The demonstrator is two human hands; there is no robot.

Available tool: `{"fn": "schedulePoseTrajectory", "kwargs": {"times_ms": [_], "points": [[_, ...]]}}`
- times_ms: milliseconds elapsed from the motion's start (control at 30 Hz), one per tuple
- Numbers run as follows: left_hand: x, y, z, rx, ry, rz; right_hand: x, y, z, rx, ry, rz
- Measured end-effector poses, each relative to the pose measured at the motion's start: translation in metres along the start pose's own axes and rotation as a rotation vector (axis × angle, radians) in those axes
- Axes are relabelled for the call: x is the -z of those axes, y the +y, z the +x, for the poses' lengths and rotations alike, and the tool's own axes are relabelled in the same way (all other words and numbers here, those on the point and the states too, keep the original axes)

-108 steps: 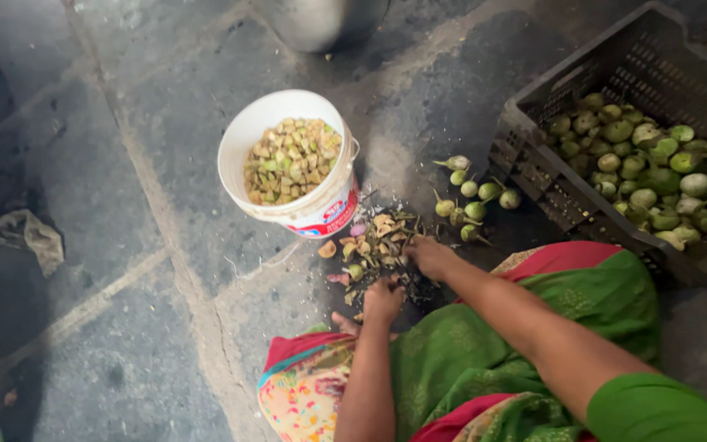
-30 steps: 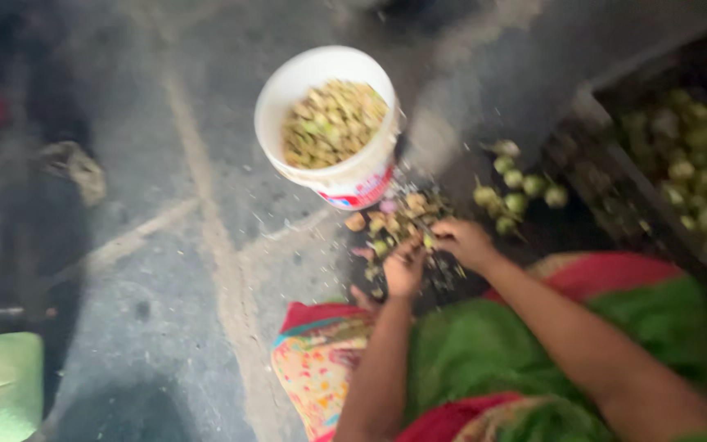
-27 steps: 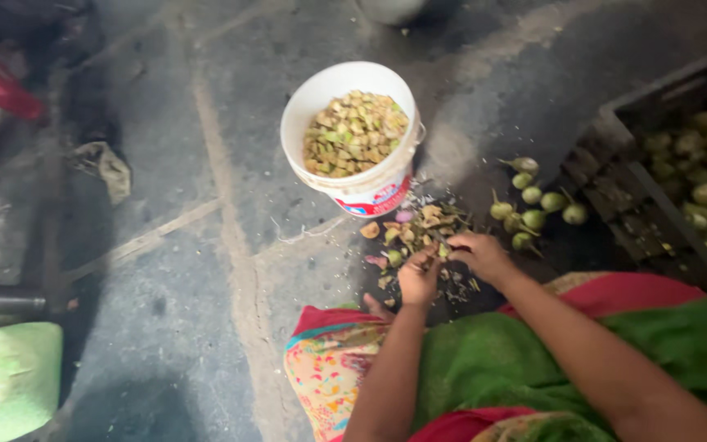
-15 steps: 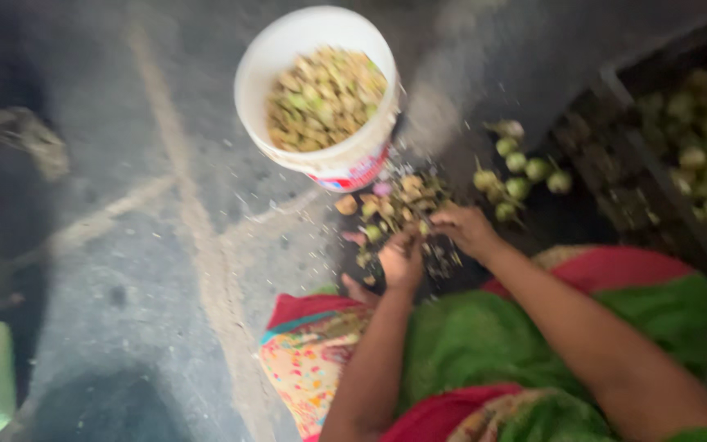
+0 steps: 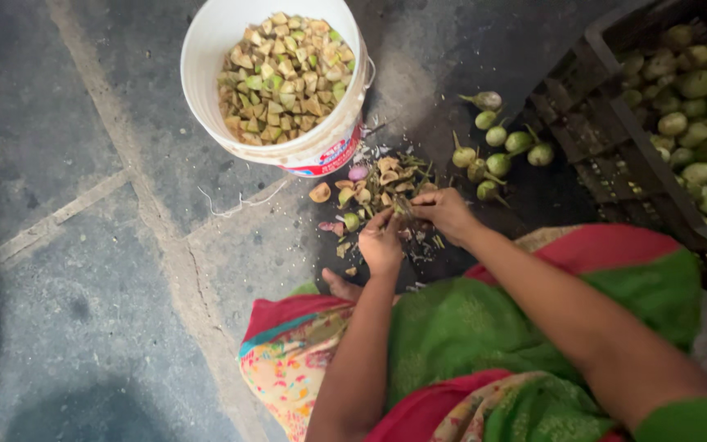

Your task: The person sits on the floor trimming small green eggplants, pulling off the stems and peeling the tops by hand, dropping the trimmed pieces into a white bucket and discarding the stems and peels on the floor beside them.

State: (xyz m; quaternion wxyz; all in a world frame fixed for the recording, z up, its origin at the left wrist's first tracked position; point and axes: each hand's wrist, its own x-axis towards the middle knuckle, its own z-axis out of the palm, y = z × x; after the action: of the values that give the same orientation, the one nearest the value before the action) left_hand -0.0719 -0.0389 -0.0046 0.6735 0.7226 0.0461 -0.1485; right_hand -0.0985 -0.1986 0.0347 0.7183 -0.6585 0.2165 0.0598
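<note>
Both hands meet just below the white bucket (image 5: 288, 139), over the heap of cut pieces (image 5: 374, 192) on the floor. The left hand (image 5: 381, 241) and right hand (image 5: 443, 211) are closed, pinching something small and unclear between them.

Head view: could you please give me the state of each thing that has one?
White bucket: upright, nearly full of cut pieces.
Dark crate: holds whole green eggplants.
Loose eggplants: whole, on floor.
Scrap pile: scattered.
Left hand: in the scraps.
Right hand: pinching a scrap.
</note>
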Motion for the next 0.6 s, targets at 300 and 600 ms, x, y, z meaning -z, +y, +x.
{"fn": "schedulePoseTrajectory", "kwargs": {"times_ms": [300,600], "points": [[-0.004,-0.015,0.023,0.250,-0.045,-0.178,-0.011,0.019,0.023,-0.089,0.097,0.013],[-0.001,-0.004,-0.007,0.294,-0.093,-0.231,0.001,0.007,0.004,-0.339,-0.084,0.098]]}}
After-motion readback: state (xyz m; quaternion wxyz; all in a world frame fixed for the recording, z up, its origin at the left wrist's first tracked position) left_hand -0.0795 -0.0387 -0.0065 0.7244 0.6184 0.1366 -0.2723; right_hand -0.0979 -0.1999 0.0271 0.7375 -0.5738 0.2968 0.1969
